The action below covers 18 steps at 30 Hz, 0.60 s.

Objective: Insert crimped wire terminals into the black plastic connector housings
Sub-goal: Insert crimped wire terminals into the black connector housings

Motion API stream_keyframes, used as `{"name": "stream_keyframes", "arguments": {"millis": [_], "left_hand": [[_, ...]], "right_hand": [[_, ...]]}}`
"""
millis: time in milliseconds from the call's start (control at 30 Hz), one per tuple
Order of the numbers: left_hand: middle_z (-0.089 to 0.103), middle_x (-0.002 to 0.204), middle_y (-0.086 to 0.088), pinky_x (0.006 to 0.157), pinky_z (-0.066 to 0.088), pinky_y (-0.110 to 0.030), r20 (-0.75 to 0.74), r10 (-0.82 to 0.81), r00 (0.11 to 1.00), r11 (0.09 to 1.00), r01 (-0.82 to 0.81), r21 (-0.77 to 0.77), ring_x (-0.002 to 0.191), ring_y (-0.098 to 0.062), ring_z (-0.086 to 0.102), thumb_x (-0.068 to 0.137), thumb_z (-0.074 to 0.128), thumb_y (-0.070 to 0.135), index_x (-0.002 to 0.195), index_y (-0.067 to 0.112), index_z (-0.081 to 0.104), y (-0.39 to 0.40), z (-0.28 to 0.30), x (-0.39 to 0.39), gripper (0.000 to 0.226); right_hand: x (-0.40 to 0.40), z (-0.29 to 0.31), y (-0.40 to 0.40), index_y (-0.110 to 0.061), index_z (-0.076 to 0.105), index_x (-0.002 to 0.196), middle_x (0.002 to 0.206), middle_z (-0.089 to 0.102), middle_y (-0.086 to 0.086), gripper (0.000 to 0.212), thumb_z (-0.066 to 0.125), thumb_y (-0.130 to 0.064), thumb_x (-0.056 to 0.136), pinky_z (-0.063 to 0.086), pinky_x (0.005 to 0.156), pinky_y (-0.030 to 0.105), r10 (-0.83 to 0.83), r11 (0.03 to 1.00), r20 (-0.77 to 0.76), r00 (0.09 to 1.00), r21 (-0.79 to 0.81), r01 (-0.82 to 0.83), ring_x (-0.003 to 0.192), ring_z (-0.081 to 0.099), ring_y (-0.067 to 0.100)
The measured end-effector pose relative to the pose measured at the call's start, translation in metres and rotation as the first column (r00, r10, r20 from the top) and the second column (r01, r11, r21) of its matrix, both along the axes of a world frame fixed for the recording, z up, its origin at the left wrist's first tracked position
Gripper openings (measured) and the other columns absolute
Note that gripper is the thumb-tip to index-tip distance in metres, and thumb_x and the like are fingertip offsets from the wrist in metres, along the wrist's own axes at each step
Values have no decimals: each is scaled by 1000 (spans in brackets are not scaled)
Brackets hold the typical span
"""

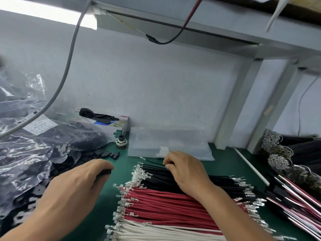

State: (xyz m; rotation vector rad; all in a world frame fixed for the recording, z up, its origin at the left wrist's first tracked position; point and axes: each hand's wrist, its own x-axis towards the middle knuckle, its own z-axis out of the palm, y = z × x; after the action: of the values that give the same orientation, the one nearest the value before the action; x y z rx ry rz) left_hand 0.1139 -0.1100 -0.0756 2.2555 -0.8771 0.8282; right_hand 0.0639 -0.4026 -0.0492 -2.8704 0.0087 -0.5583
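Green mat [224,164]: left hand [76,185] gripping 1 black housing [104,171]; right hand [187,171] pinching black wires [156,173].

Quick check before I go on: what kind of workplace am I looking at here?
Most likely a wire-harness assembly bench in a factory: sorted black wires, red wires and white wires with crimped terminals on a green mat, and bagged black housings.
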Motion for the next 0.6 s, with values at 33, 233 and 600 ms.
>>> {"name": "stream_keyframes", "arguments": {"millis": [33, 233, 600], "left_hand": [[66, 87, 28, 45, 55, -29, -2, 1, 1000, 1000, -1, -14, 65, -2, 66, 94, 60, 25, 101, 35, 64, -1, 0, -2, 13], [61, 95, 32, 48, 55, -24, -47, -61, 997, 998, 61, 13, 69, 7, 63, 94, 44, 45, 106, 39, 66, -4, 5, -9, 26], [55, 97, 35, 45, 51, -22, -117, -95, 989, 995, 93, -22, 72, 11, 58, 96, 53, 42, 118, 37, 70, -5, 10, -17, 28]], "right_hand": [[-2, 2, -1, -32, 60, 100, 98, 59, -18, 9, 52, -29, 101, 34, 67, 17, 11, 1000, 39, 999, -4, -10, 88, 53, 4], [-8, 24, -3, -31, 57, 112, 105, 53, -17, 16, 44, -24, 106, 48, 77, 25, 52, 996, 152, 987, 61, -62, 88, 56, 5], [-16, 101, 2, -31, 73, 90, 85, 57, -15, 8, 67, -30, 95, 41, 70, 18, 33, 983, 387, 922, 152, -99, 81, 56, 3]]}}
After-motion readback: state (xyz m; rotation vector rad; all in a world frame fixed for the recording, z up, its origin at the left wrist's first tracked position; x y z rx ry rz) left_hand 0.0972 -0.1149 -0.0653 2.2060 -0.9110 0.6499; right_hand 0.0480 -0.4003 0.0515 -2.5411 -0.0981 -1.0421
